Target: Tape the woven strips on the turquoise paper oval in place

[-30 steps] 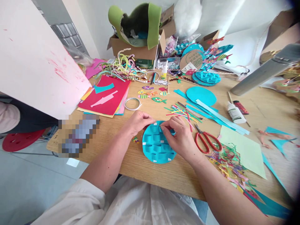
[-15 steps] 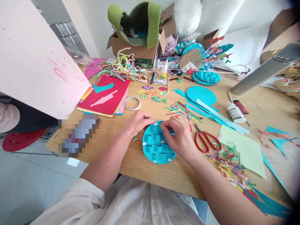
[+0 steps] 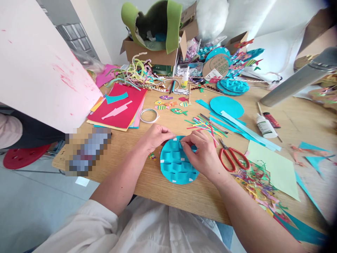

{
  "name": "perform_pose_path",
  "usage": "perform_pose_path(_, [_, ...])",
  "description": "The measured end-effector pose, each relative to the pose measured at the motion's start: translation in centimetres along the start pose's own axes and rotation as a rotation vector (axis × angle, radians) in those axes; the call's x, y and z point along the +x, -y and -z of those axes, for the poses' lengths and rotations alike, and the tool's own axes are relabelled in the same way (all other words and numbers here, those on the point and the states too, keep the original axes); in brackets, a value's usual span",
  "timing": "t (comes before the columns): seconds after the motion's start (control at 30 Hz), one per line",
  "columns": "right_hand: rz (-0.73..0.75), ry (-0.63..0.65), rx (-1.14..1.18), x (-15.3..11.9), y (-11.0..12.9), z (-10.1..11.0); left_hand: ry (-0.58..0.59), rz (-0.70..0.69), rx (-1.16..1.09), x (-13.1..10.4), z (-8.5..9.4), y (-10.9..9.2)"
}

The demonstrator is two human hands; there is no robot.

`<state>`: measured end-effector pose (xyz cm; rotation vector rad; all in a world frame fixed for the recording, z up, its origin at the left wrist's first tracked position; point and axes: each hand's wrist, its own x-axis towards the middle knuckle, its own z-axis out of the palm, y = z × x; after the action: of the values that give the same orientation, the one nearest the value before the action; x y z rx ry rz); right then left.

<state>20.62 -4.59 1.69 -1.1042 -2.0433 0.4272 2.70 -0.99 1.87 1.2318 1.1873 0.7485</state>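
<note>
A round blue paper disc (image 3: 179, 177) with rows of raised, wavy blue strips lies on the table before me. Small white tabs dot its surface. Over its top edge, my left hand (image 3: 158, 137) is closed in a pinch, thumb against fingertips. My right hand (image 3: 198, 151) pinches too, above the disc's upper right, covering part of it. Something thin and pale shows between the two sets of fingertips, too small to name. Red-handled scissors (image 3: 231, 158) lie to the right of my right hand, blades partly open. Behind it are narrow coloured paper strips (image 3: 202, 124).
Paper fish (image 3: 179, 111) and a wire coil (image 3: 149, 115) lie beyond my hands. Coloured sheets (image 3: 118, 116) are stacked to the left. At right are a blue disc (image 3: 226, 106), a white glue bottle (image 3: 265, 126), green paper (image 3: 279, 172) and scraps (image 3: 259, 189). A metal post (image 3: 292, 80) rises behind.
Both hands keep the same pinched pose over the disc. The whole view has shifted very slightly; nothing on the table has visibly moved.
</note>
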Motion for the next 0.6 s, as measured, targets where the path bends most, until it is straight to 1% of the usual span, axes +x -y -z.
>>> perform_pose_path(0.6, [-0.014, -0.022, 0.016, -0.07, 0.06, -0.31, -0.002, -0.013, -0.021, 0.08, -0.02, -0.09])
